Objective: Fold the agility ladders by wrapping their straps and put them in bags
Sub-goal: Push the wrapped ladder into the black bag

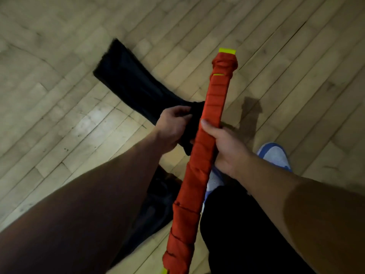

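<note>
A folded agility ladder forms a long bundle wound tightly in orange-red strap, with yellow-green rung ends showing at its top and bottom. My right hand grips the bundle near its middle, thumb laid along the strap. A long black bag hangs over the wooden floor, stretching away to the upper left. My left hand grips the bag's bunched black fabric at its near end, just left of the bundle. The bag's opening is hidden behind my hand and the bundle.
A wooden plank floor lies all around. My white and blue shoe and dark trouser leg stand at the lower right. More dark fabric lies on the floor beneath my left forearm.
</note>
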`<state>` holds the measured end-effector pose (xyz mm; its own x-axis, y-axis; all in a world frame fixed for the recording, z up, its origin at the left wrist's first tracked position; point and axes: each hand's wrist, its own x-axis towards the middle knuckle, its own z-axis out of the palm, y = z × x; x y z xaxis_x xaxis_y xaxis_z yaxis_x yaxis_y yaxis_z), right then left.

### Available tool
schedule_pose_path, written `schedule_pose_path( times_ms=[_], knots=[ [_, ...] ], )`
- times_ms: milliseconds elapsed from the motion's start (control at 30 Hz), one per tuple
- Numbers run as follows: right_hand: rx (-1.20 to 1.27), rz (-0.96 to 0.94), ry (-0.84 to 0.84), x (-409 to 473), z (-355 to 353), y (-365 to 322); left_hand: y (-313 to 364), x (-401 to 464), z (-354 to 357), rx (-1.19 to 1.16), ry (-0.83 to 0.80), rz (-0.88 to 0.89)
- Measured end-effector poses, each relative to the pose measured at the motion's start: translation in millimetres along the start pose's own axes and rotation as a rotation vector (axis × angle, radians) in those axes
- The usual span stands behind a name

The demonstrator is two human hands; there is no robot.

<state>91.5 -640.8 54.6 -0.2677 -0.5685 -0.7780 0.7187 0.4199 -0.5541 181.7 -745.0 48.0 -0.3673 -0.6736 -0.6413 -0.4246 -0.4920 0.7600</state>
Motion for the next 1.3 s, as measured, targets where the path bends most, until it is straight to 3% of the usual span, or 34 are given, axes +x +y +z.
schedule_pose_path(
  times_ms=[133, 200, 300, 400, 533, 633, 733, 800, 967, 1133, 1200, 1300],
  knots=[
    [-0.04, -0.123, -0.029, -42, 7, -54, 61, -35, 5, -0.025, -0.065, 0.039],
    [-0.081, -0.236, 0.004, -72, 2, -82, 93, -64, 2, 0.007, -0.173, 0.053],
    [-0.079, -0.397, 0.125, -109, -10, -119, 133, -103, 7, 0.287, -0.271, 0.155],
    [-0.043, -0.518, 0.162, -156, -27, -151, 166, -141, 27, 0.409, -0.127, 0.301],
    [-0.081, -0.646, 0.2, -207, -43, -169, 192, -169, 71, 0.334, 0.045, 0.448],
    [-0.15, -0.738, 0.28, -251, -74, -187, 206, -202, 119, 0.126, 0.065, 0.475],
    [-0.23, -0.741, 0.285, -278, -108, -193, 208, -228, 157, -0.214, -0.071, 0.355],
    [-0.27, -0.69, 0.246, -295, -139, -188, 199, -242, 183, -0.318, -0.19, 0.282],
    [-0.238, -0.466, 0.145, -315, -222, -148, 153, -254, 248, -0.129, -0.318, 0.184],
    [-0.043, -0.277, 0.046, -313, -272, -110, 126, -257, 279, 0.094, -0.728, 0.034],
    [-0.016, -0.29, 0.052, -308, -282, -108, 126, -252, 283, 0.168, -0.733, 0.036],
    [0.018, -0.347, 0.128, -302, -290, -113, 130, -245, 284, 0.24, -0.548, 0.119]
  ],
)
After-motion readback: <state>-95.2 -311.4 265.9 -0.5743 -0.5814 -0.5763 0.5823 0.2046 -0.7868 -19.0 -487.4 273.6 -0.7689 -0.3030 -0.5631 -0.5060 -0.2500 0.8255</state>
